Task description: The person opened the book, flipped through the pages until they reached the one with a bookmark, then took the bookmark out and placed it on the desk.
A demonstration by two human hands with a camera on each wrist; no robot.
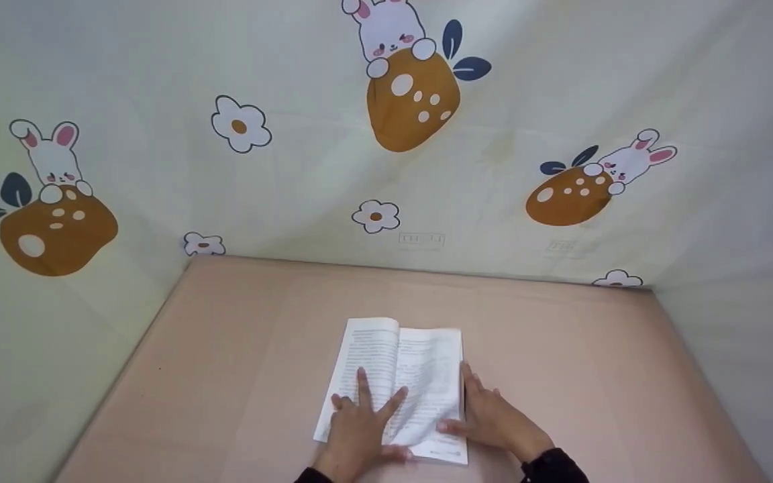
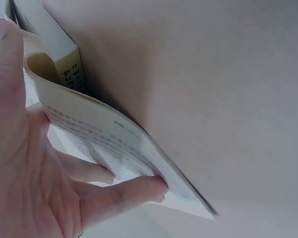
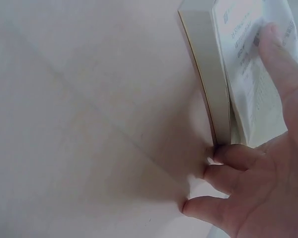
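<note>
An open book (image 1: pixel 427 349) with printed white pages lies on the table, its spine running away from me. My left hand (image 1: pixel 357 429) rests on the left page and gutter with fingers spread. In the left wrist view, the left hand (image 2: pixel 30 163) has its fingers against the page (image 2: pixel 104 134), which bows up near the spine. My right hand (image 1: pixel 494 416) holds the book's right edge, thumb on the right page and other fingers along the side. The right wrist view shows the right hand (image 3: pixel 268 183) with fingertips at the table beside the thick page block (image 3: pixel 208 64).
A pinkish-beige table surface (image 1: pixel 225 376) surrounds the book. Pale fabric (image 1: pixel 292 174) printed with rabbits, orange fruit and flowers rises behind the table and along both sides.
</note>
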